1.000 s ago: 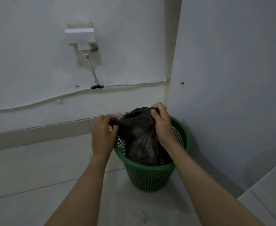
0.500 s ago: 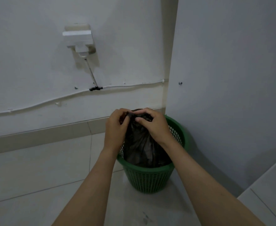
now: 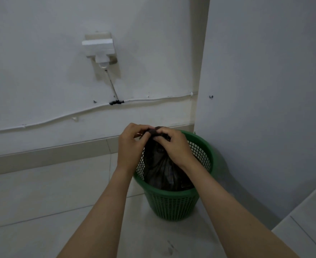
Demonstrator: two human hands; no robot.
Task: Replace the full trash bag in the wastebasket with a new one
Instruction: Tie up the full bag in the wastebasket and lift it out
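Green plastic mesh forms the round wastebasket (image 3: 174, 205), which stands on the pale tiled floor (image 3: 41, 198) in the corner where the white back wall (image 3: 41, 71) meets a plain white side panel (image 3: 265, 90) on the right. Inside it sits the dark, thin plastic trash bag (image 3: 160, 170), its body filling the basket and its top drawn up into a narrow neck that rises above the green rim.

Both hands meet at that neck, above the far-left part of the rim. The left hand (image 3: 130, 146) has thumb and fingers pinched on the gathered plastic from the left side. The right hand (image 3: 174, 146) comes in from the right, fingers curled and pressed onto the same bunched top, so the two sets of fingertips touch or nearly touch across the dark plastic. Bare forearms reach in from the bottom edge of the view.

On the back wall, a white wall-mounted fitting (image 3: 99, 48) sits well above the basket, with a thin wire dropping to a white cable (image 3: 60, 118) that runs along the wall. A low skirting strip (image 3: 47, 155) lines the base of the wall.
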